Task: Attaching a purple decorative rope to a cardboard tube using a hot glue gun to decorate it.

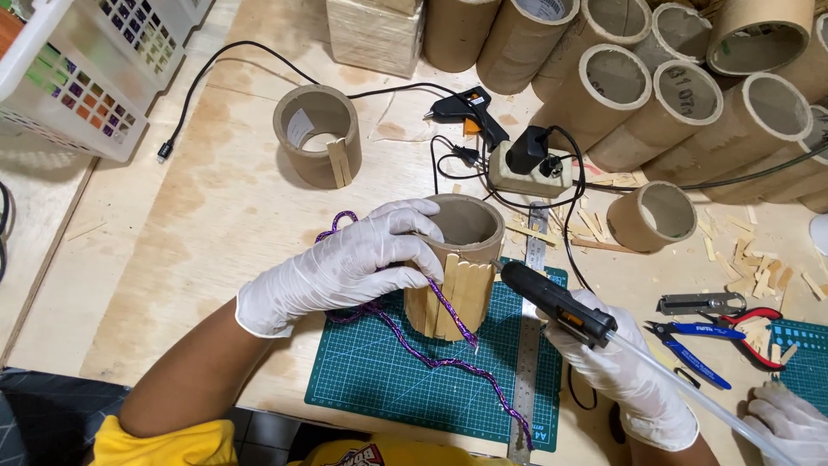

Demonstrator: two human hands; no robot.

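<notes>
A white plastic basket (82, 73) with coloured items showing through its mesh sat at the bench's (216, 198) far left corner, while a heap of brown cardboard tubes (664, 82), some with white paper labels inside their rims, lay stacked along the far right. A pale wooden block (375, 34) stood beside them. On a green cutting mat (379, 371), a short cardboard tube (457, 259) partly clad in upright wooden sticks stood under the person's gloved left hand (345, 267), whose fingers curled over the rim and wall, pinning a purple sparkly ribbon (414, 345) against the sticks. The gloved right hand (617, 367) was wrapped tight around a black glue gun (556, 302), its nozzle touching the tube's stick-covered side just right of the left hand's fingertips. A steel ruler (528, 345) lay along the mat's right edge. A second glue gun (466, 110) rested near a power strip (526, 168); another person's gloved hand (789, 423) showed at the lower right, near blue pliers (690, 341).
</notes>
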